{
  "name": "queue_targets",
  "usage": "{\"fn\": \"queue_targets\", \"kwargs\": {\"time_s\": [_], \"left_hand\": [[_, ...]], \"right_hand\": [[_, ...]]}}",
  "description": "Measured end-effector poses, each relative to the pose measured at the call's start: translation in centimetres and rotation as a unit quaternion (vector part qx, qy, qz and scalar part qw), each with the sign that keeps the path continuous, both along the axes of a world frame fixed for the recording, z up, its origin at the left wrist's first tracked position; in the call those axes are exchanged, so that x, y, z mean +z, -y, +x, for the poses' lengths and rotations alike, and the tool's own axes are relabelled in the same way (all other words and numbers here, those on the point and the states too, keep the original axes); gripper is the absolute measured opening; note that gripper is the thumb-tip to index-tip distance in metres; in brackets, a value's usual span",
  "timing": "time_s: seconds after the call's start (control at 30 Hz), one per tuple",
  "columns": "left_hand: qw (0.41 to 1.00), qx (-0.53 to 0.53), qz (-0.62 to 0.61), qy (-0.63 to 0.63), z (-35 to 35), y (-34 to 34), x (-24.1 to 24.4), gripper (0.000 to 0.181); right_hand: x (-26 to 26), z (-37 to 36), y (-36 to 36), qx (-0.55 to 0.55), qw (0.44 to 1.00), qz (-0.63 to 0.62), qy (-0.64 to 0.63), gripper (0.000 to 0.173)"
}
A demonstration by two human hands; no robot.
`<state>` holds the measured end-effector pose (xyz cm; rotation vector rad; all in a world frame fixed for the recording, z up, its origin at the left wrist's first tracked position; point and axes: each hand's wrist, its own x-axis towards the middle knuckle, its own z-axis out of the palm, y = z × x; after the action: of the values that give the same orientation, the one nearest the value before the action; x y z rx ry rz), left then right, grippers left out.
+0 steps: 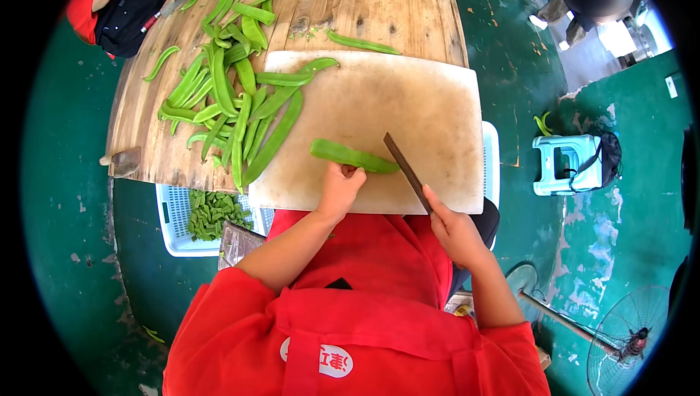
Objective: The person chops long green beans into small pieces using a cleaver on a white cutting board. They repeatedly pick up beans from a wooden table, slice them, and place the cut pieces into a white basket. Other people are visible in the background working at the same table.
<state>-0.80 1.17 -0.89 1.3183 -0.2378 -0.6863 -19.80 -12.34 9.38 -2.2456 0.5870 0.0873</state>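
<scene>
My left hand (pixel 340 184) pinches a flat green bean pod (pixel 350 154) from its near side, over a stained white cutting board (pixel 426 106). In my right hand (pixel 451 226) is a dark-bladed knife (pixel 404 166); its handle is hidden by my fingers. The blade slants up and to the left, right at the pod's right end; whether it touches the pod cannot be told. Many whole flat bean pods (pixel 221 81) lie heaped left of the board, a few overlapping its left edge. One more pod (pixel 363 43) rests on the wooden table (pixel 350 2) beyond the board.
Below the table edge stands a light blue plastic basket (pixel 188 248) holding cut bean pieces (pixel 216 215). A second knife (pixel 164 10) lies near another person (pixel 112 13) at upper left. Right are a blue stool (pixel 574 188) and a floor fan (pixel 629 347); another person (pixel 577 27) is farther back.
</scene>
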Motion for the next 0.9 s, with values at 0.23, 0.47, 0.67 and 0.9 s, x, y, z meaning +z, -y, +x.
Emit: {"fn": "queue_targets", "kwargs": {"time_s": [0.23, 0.47, 0.67, 0.9], "left_hand": [[0.999, 0.001, -0.051, -0.010, -0.2, -0.2, 0.4, 0.022], [0.996, 0.084, -0.025, -0.002, 6.1, -1.9, 3.6, 0.026], [0.995, -0.080, 0.028, -0.052, 10.1, -3.7, 6.3, 0.033], [0.858, -0.321, 0.197, 0.348, 6.3, 0.3, 4.5, 0.033]], "right_hand": [[0.1, 0.6, -0.6, 0.043, 0.996, -0.080, -0.017, 0.055], [-0.3, 0.2, -0.2, 0.062, 0.991, -0.094, 0.067, 0.058], [-0.2, -1.0, 0.7, 0.072, 0.989, -0.117, 0.055, 0.056], [2.6, -3.2, 1.3, -0.065, 0.955, 0.278, 0.086, 0.052]]}}
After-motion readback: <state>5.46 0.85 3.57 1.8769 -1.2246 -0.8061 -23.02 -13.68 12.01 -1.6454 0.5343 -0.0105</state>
